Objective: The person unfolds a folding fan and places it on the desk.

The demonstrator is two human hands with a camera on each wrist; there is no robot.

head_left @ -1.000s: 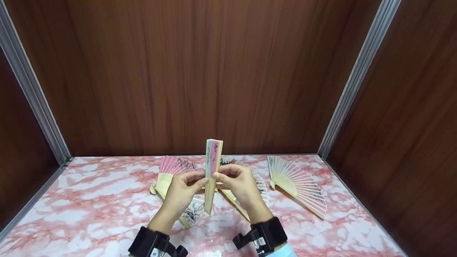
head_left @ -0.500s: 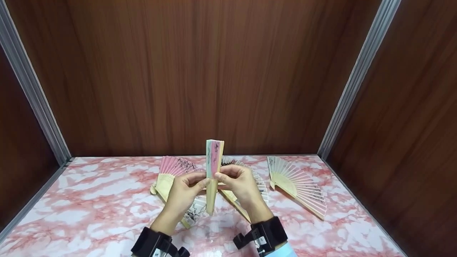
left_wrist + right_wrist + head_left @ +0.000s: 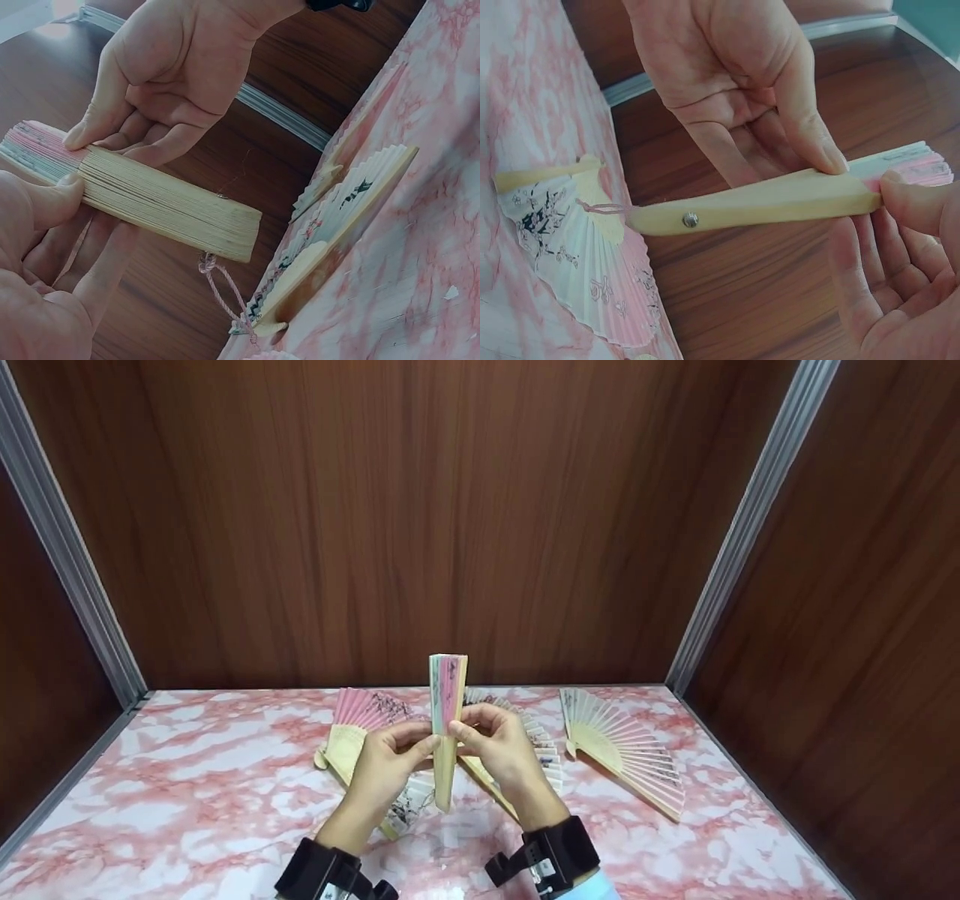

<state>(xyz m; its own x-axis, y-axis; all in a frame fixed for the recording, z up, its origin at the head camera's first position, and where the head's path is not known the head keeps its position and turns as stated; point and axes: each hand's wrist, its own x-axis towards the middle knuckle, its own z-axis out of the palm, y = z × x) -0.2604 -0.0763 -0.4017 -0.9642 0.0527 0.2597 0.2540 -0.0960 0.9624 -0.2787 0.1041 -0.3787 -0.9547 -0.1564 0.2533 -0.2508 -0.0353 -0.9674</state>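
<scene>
A folded hand fan point(image 3: 444, 769) stands nearly upright above the table, pale wooden ribs below and mint and pink paper on top. On its left side my left hand point(image 3: 381, 771) pinches it between thumb and fingers. The right hand point(image 3: 504, 750) grips the opposite side at about the same height, near where paper meets ribs. A metal rivet point(image 3: 691, 219) shows at the fan's narrow end in the right wrist view. From that end hangs a thin pink cord point(image 3: 217, 285) in the left wrist view.
Spread fans lie on the pink marbled table point(image 3: 187, 810): a pink and white one point(image 3: 346, 746) behind my left hand, one point(image 3: 551, 757) partly hidden behind my right hand, and a pale one point(image 3: 622, 750) farther right. Brown wood-grain panels point(image 3: 420, 525) enclose the back and sides.
The folded fan tilts a little, its lower end swinging slightly right. Both hands keep their pinch in nearly the same place.
</scene>
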